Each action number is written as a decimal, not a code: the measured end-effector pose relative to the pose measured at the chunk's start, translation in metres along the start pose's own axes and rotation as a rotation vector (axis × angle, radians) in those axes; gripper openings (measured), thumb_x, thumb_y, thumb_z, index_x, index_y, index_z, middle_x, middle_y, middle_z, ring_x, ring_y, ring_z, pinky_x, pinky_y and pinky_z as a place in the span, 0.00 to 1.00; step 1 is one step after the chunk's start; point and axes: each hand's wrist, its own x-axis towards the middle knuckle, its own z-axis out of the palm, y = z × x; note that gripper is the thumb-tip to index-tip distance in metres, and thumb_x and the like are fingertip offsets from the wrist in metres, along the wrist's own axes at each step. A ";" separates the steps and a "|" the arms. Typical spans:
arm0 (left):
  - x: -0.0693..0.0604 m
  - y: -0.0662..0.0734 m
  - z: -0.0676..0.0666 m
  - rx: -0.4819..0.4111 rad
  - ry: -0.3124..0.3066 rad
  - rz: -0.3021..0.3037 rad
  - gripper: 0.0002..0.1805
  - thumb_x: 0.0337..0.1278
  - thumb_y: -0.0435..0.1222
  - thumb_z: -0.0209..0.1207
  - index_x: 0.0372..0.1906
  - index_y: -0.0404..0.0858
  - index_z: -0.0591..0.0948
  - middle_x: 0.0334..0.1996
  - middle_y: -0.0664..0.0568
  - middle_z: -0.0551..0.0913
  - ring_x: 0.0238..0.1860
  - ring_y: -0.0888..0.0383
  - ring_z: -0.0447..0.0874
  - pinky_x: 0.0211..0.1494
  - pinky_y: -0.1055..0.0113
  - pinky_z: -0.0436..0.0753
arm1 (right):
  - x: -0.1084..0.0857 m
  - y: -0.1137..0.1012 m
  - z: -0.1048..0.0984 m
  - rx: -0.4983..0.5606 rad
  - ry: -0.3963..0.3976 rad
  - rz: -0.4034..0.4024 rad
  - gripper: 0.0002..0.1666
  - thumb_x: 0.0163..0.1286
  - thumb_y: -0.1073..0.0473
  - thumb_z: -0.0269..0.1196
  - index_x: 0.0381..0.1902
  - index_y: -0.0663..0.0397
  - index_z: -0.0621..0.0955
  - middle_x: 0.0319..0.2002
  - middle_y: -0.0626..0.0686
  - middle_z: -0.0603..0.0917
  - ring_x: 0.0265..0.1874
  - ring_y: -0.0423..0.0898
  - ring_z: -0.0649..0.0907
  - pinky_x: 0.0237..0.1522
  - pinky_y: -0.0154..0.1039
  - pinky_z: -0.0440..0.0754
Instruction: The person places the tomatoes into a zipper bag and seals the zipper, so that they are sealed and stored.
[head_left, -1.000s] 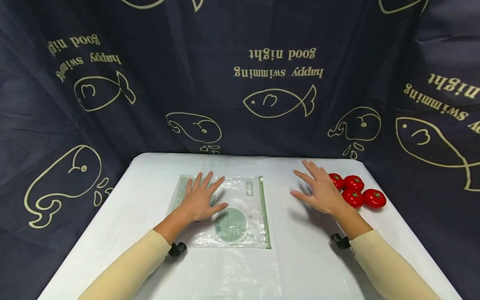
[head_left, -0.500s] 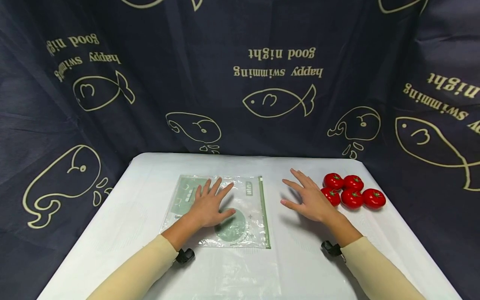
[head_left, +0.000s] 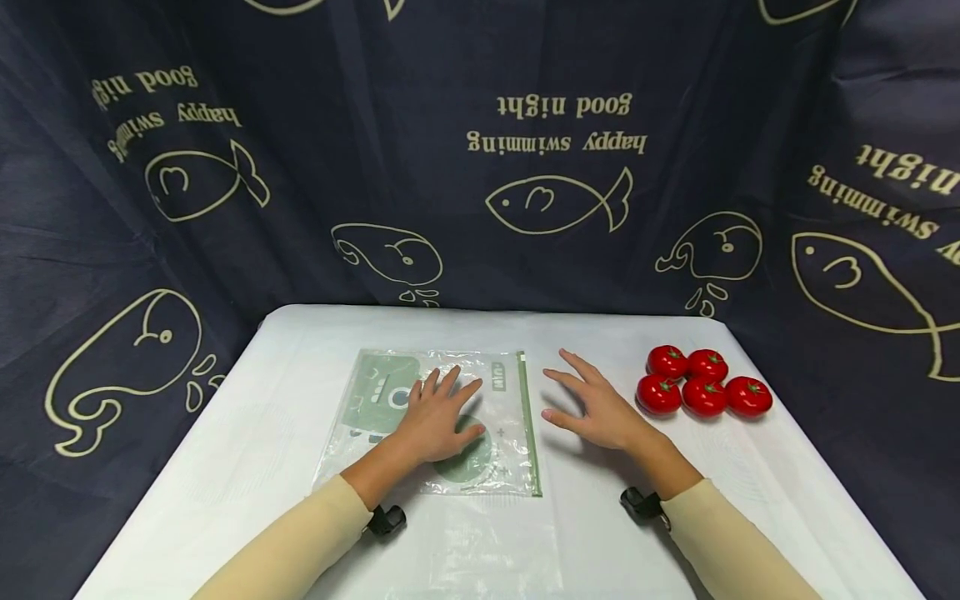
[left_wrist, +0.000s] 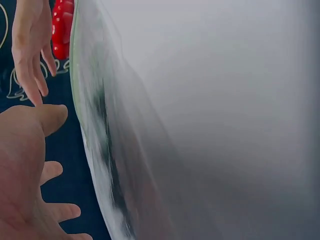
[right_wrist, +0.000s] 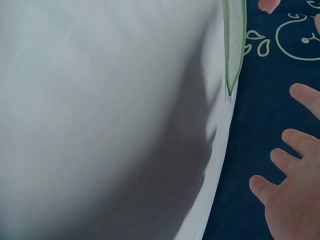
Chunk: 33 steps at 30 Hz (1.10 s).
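A clear zip bag [head_left: 506,467] with green prints and a green zip edge lies flat on the white table. Over its middle hovers my left hand [head_left: 435,425], fingers spread and holding nothing; the left wrist view shows a gap between the palm and the bag. My right hand [head_left: 603,412] is held above the table just right of the zip edge [right_wrist: 235,45], fingers apart, nothing in them. To its right several red tomatoes [head_left: 705,397] sit in a cluster, untouched. Part of the bag's print is hidden under the left hand.
A white cloth covers the table [head_left: 247,433]. Dark blue curtains [head_left: 465,275] with fish and whale drawings stand close behind it and at both sides. A faint clear sheet [head_left: 495,550] lies on the cloth near the front.
My left hand has moved right and slightly nearer over the bag. The right hand has moved left, away from the tomatoes toward the zip edge, uncovering the leftmost tomatoes.
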 end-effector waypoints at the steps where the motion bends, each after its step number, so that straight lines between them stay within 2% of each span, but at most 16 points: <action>1: 0.000 0.001 0.001 -0.009 0.001 0.002 0.40 0.65 0.60 0.60 0.79 0.55 0.64 0.80 0.40 0.58 0.79 0.29 0.52 0.74 0.28 0.56 | 0.000 -0.001 0.001 0.011 -0.006 0.004 0.45 0.64 0.26 0.64 0.74 0.35 0.72 0.83 0.48 0.54 0.81 0.57 0.57 0.71 0.71 0.65; 6: 0.000 0.007 0.004 -0.020 -0.018 -0.019 0.39 0.65 0.58 0.61 0.78 0.54 0.66 0.79 0.40 0.59 0.78 0.29 0.53 0.73 0.29 0.58 | 0.001 -0.007 0.006 0.062 -0.032 0.018 0.46 0.63 0.26 0.64 0.74 0.36 0.72 0.83 0.48 0.54 0.80 0.57 0.58 0.70 0.70 0.67; 11: 0.000 0.012 0.007 -0.002 -0.087 -0.103 0.40 0.65 0.61 0.59 0.78 0.57 0.64 0.80 0.42 0.57 0.77 0.32 0.55 0.72 0.29 0.59 | 0.003 -0.009 0.012 0.086 -0.058 0.020 0.47 0.62 0.26 0.66 0.74 0.36 0.72 0.83 0.48 0.55 0.80 0.58 0.59 0.70 0.68 0.68; 16: 0.000 0.015 0.009 -0.013 -0.130 -0.164 0.41 0.62 0.64 0.59 0.78 0.60 0.65 0.80 0.42 0.57 0.76 0.31 0.57 0.70 0.28 0.59 | 0.007 -0.012 0.016 0.130 -0.081 -0.009 0.45 0.63 0.31 0.68 0.74 0.40 0.73 0.82 0.54 0.57 0.79 0.61 0.61 0.71 0.68 0.67; 21: 0.001 0.014 0.011 0.014 -0.156 -0.172 0.39 0.61 0.66 0.59 0.76 0.61 0.68 0.78 0.42 0.60 0.75 0.31 0.58 0.69 0.30 0.61 | 0.012 -0.016 0.018 0.170 -0.121 -0.006 0.44 0.64 0.32 0.69 0.73 0.44 0.74 0.81 0.60 0.59 0.79 0.63 0.62 0.72 0.68 0.65; 27: 0.001 0.013 0.011 0.056 -0.168 -0.177 0.40 0.60 0.67 0.60 0.75 0.58 0.70 0.77 0.45 0.63 0.73 0.35 0.61 0.67 0.34 0.64 | 0.015 -0.019 0.019 0.207 -0.163 0.037 0.45 0.63 0.33 0.70 0.72 0.45 0.74 0.80 0.61 0.59 0.79 0.64 0.62 0.73 0.68 0.64; 33: 0.002 0.013 0.009 0.061 -0.186 -0.176 0.42 0.59 0.67 0.60 0.75 0.56 0.70 0.78 0.46 0.63 0.74 0.35 0.60 0.67 0.33 0.64 | 0.019 -0.016 0.021 0.218 -0.170 0.049 0.45 0.63 0.35 0.71 0.72 0.46 0.74 0.78 0.61 0.63 0.77 0.63 0.64 0.74 0.66 0.64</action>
